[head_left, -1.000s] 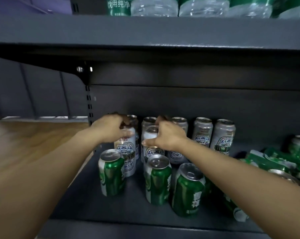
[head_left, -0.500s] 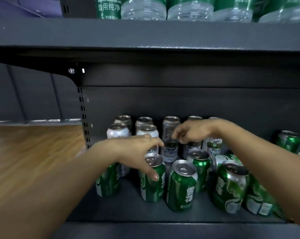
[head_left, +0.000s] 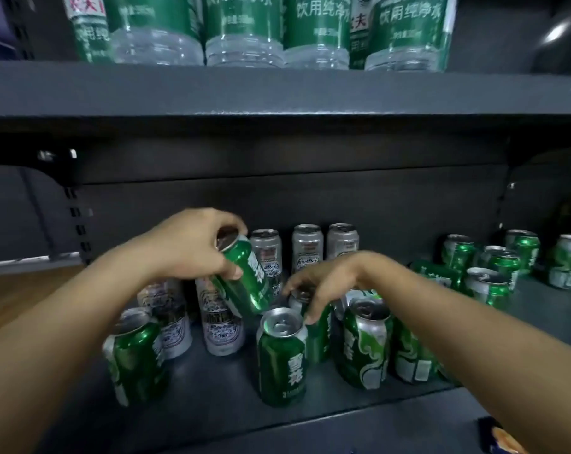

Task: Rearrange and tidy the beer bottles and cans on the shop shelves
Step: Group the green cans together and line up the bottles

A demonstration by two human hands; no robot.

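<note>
Fingers [head_left: 235,273] of the left hand [head_left: 192,247] are curled round the upper part of a green can [head_left: 248,280], thumb on the near side, holding it tilted clear of the shelf [head_left: 212,398] above the silver cans [head_left: 218,326] at the front. Fingers [head_left: 310,317] of the right hand [head_left: 330,280] reach down over the rim of a second green can [head_left: 320,335] standing in the cluster, pinching its top edge; whether the grasp is firm yet I cannot tell.

The cans are on the lower shelf: silver ones in a back row [head_left: 307,247] and at front left, green ones standing at the front and more of them lying jumbled at the right [head_left: 487,276]. Water bottles [head_left: 245,31] fill the shelf above.

From here I would judge these cans light if empty and fairly heavy if full; the tabs look unopened on most, though the near can [head_left: 282,355] is too blurred to be sure. The walls are thin and will dent under a hard squeeze, and the printed metal is smooth, so it may slide in a loose hold. The top rim is the stiffest place, good for a short lift. For carrying or turning a can, a wrap round the middle of the body seems safer. The tilted can, held high, could swing and knock its neighbours.
</note>
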